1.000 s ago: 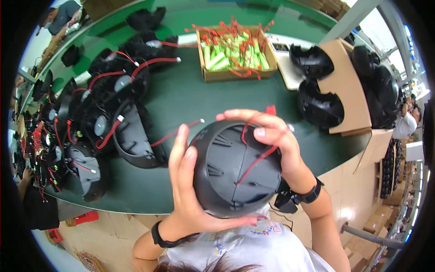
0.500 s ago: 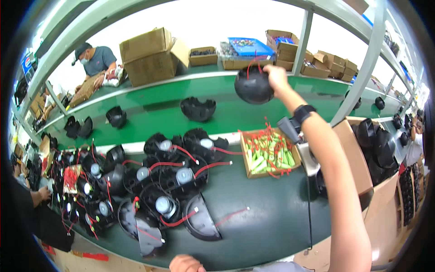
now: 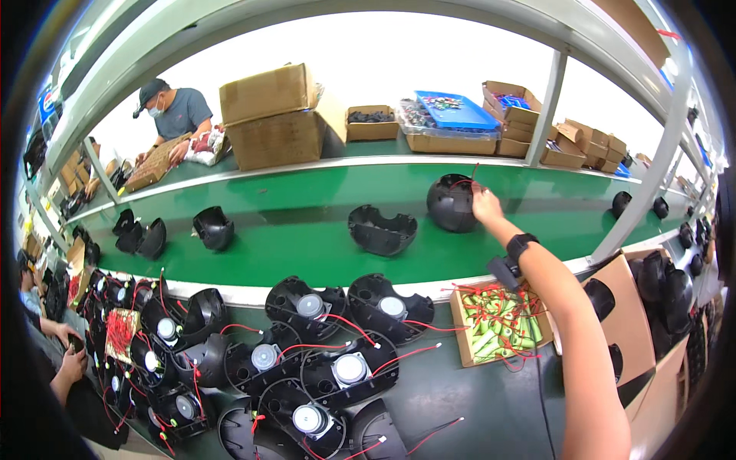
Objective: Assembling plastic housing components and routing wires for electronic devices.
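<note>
— Lowered since the earlier frame: the black dome housing (image 3: 452, 202) now sits on the green conveyor belt (image 3: 307, 238), upper right of centre.

— Right hand (image 3: 484, 205) rests fingers loosely on it, setting down; releasing seems next. Left hand isn't visible.

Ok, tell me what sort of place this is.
Likely a factory assembly line: a green conveyor belt carries black shells; the right hand touches a black round shell; wired speaker halves crowd the bench.

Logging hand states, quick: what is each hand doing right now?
Left hand: not in view.
Right hand: fingers on the black round shell on the green belt; grip cannot be told.
</note>
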`<action>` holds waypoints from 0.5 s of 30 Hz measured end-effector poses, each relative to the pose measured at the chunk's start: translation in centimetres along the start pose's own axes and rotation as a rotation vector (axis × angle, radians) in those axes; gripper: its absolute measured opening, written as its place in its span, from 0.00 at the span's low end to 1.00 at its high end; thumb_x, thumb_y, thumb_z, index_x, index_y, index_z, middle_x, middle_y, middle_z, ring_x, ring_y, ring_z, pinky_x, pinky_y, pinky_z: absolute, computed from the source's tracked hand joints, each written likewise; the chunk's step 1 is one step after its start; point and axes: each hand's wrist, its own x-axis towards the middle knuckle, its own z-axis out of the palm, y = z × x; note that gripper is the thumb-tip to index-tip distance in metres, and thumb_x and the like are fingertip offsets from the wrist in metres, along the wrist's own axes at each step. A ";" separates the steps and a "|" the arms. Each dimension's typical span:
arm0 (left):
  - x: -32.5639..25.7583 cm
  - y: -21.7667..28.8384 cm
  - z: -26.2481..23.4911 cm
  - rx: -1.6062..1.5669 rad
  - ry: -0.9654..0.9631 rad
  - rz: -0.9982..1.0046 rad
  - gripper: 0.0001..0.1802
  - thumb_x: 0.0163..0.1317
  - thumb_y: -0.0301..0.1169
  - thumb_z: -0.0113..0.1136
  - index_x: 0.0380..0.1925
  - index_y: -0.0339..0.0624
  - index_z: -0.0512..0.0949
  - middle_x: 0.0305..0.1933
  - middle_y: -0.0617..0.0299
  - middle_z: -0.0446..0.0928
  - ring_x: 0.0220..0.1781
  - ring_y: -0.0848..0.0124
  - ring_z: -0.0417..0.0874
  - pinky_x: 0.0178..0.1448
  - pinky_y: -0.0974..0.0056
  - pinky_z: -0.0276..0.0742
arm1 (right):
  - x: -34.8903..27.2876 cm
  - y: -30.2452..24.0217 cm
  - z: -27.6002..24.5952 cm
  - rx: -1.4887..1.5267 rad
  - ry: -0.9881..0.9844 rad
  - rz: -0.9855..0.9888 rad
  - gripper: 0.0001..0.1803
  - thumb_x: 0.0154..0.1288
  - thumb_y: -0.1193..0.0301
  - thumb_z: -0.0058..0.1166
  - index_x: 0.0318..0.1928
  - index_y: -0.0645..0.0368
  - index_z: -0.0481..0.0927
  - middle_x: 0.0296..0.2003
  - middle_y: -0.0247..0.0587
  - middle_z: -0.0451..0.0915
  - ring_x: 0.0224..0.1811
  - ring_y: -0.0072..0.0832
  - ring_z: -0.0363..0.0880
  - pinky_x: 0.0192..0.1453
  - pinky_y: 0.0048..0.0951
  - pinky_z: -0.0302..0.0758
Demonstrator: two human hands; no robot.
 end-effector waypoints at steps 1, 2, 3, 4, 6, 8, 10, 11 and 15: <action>0.0 -0.1 0.1 -0.001 0.003 -0.011 0.03 0.47 0.19 0.60 0.21 0.33 0.75 0.23 0.52 0.74 0.23 0.56 0.76 0.28 0.59 0.74 | -0.1 -1.0 -1.2 -0.239 -0.110 -0.016 0.28 0.66 0.49 0.44 0.51 0.60 0.80 0.49 0.58 0.80 0.56 0.51 0.77 0.60 0.47 0.71; -0.1 -0.1 0.0 0.010 0.008 -0.029 0.03 0.47 0.19 0.60 0.21 0.33 0.75 0.23 0.52 0.74 0.23 0.57 0.77 0.28 0.59 0.74 | -1.8 -4.0 -3.7 -0.474 -0.228 -0.040 0.27 0.66 0.48 0.46 0.48 0.59 0.82 0.47 0.56 0.82 0.55 0.48 0.79 0.58 0.46 0.74; -0.2 -0.2 -0.1 0.011 0.012 -0.039 0.04 0.47 0.19 0.60 0.21 0.33 0.75 0.23 0.52 0.74 0.23 0.57 0.77 0.28 0.59 0.74 | -3.8 -6.6 -6.3 -0.732 -0.271 -0.151 0.24 0.64 0.50 0.49 0.44 0.57 0.84 0.44 0.52 0.83 0.52 0.44 0.81 0.54 0.43 0.76; -0.4 -0.1 -0.2 0.028 0.021 -0.061 0.04 0.47 0.19 0.61 0.21 0.33 0.75 0.23 0.53 0.74 0.23 0.57 0.77 0.28 0.59 0.74 | -5.6 -8.6 -7.2 -0.981 -0.318 -0.283 0.21 0.62 0.51 0.53 0.41 0.55 0.86 0.41 0.48 0.85 0.48 0.40 0.84 0.50 0.41 0.78; -0.7 -0.1 -0.2 0.057 0.053 -0.092 0.04 0.47 0.19 0.61 0.21 0.34 0.75 0.23 0.53 0.74 0.23 0.57 0.77 0.28 0.59 0.74 | -7.2 -8.5 -7.4 -1.129 -0.311 -0.441 0.14 0.58 0.57 0.60 0.33 0.53 0.87 0.36 0.43 0.86 0.40 0.34 0.86 0.43 0.37 0.79; -2.0 -0.3 0.1 0.034 0.062 -0.118 0.05 0.46 0.19 0.62 0.21 0.35 0.75 0.24 0.54 0.75 0.24 0.58 0.79 0.29 0.59 0.76 | -10.7 -14.0 -7.2 -1.072 -0.498 -0.656 0.12 0.57 0.62 0.61 0.37 0.56 0.85 0.36 0.45 0.86 0.39 0.42 0.85 0.44 0.42 0.79; -2.1 -0.4 0.0 0.034 0.080 -0.139 0.05 0.46 0.19 0.62 0.20 0.35 0.75 0.24 0.54 0.75 0.25 0.58 0.79 0.29 0.59 0.76 | -12.4 -16.9 -4.5 -0.144 -0.735 -0.796 0.19 0.57 0.67 0.61 0.48 0.60 0.79 0.39 0.48 0.84 0.45 0.49 0.82 0.51 0.46 0.77; -1.7 -0.3 -0.3 0.007 0.084 -0.123 0.05 0.46 0.19 0.62 0.20 0.36 0.74 0.24 0.55 0.75 0.25 0.58 0.79 0.29 0.59 0.76 | -12.9 -17.2 -2.5 -0.229 -0.696 -0.855 0.23 0.57 0.68 0.60 0.53 0.61 0.73 0.41 0.49 0.83 0.46 0.52 0.81 0.52 0.46 0.77; -1.2 -0.3 -2.0 -0.057 0.080 -0.146 0.05 0.46 0.20 0.62 0.21 0.37 0.75 0.25 0.56 0.76 0.26 0.59 0.80 0.30 0.60 0.76 | -12.3 -18.7 6.1 -0.604 -0.503 -0.998 0.31 0.54 0.72 0.60 0.58 0.62 0.66 0.45 0.52 0.81 0.44 0.51 0.82 0.49 0.47 0.79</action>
